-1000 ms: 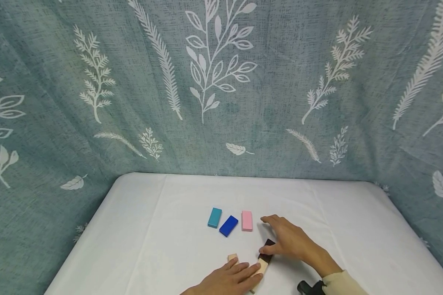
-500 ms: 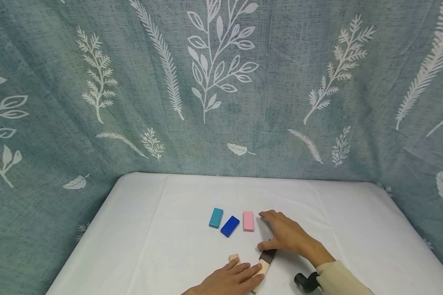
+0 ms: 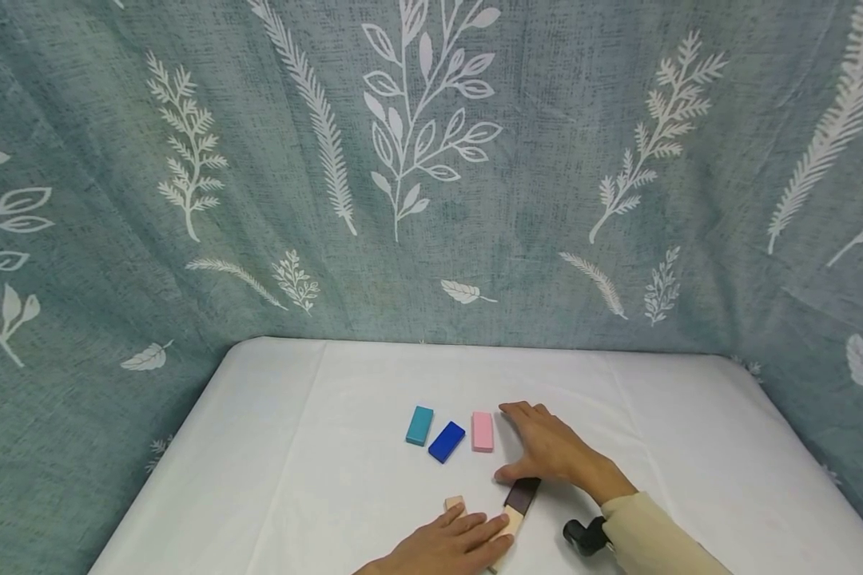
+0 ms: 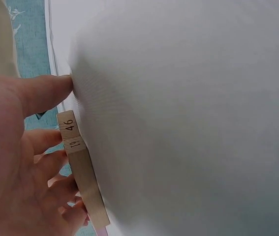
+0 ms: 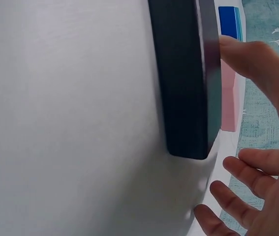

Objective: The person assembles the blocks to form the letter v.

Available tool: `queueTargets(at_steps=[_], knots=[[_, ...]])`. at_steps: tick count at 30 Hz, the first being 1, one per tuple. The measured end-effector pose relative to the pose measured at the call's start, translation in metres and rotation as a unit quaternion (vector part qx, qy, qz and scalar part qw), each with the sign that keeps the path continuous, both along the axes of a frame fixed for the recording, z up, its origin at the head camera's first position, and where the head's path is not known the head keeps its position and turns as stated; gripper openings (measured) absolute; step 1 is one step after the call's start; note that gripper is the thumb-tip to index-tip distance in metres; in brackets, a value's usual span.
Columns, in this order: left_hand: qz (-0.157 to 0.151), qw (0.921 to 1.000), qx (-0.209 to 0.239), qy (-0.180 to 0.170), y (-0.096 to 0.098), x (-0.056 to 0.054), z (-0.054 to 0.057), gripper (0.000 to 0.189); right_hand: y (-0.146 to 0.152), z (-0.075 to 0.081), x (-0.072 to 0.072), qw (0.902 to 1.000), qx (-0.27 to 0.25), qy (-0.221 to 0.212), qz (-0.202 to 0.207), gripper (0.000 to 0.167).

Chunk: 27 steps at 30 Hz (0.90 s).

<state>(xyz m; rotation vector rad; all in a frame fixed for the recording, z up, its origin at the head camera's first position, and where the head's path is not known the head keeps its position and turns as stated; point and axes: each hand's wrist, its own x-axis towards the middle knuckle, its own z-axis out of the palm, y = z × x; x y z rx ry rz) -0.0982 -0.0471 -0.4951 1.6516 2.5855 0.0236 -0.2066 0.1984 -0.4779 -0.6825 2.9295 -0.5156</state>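
In the head view my left hand [image 3: 446,549] rests with spread, fairly straight fingers on plain wooden blocks; one pale block [image 3: 512,522] shows past its fingertips and another wooden block [image 3: 455,501] beyond its thumb. Handwritten numbers mark the ends of the wooden blocks [image 4: 85,172] in the left wrist view. A dark brown block [image 3: 522,497] lines up end to end with the pale one. Above its far end is my right hand [image 3: 555,449], thumb and fingers spread apart, nothing gripped. The pink block [image 3: 483,432] lies just left of those fingers.
Left of the pink block lie a blue block [image 3: 447,442] and a teal block [image 3: 419,426]. A white cloth covers the table [image 3: 345,471], with a patterned green curtain [image 3: 431,295] behind it. A black device [image 3: 585,537] sits at my right wrist.
My right hand has slid forward and left, off part of the dark brown block and closer to the pink one. The left hand and the blocks stay put.
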Motion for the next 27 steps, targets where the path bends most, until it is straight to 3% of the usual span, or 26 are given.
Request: queueTargets(at_steps=[6,27], knots=[[-0.002,0.9999,0.009,0.007,0.000,0.000,-0.002,0.067,-0.004,-0.004,-0.007,0.9999,0.011,0.002,-0.003,0.103],[0.002,0.9997,-0.003,-0.022,0.001,-0.001,-0.001,0.067,-0.017,-0.006,-0.015,0.9998,0.018,0.013,-0.002,0.098]])
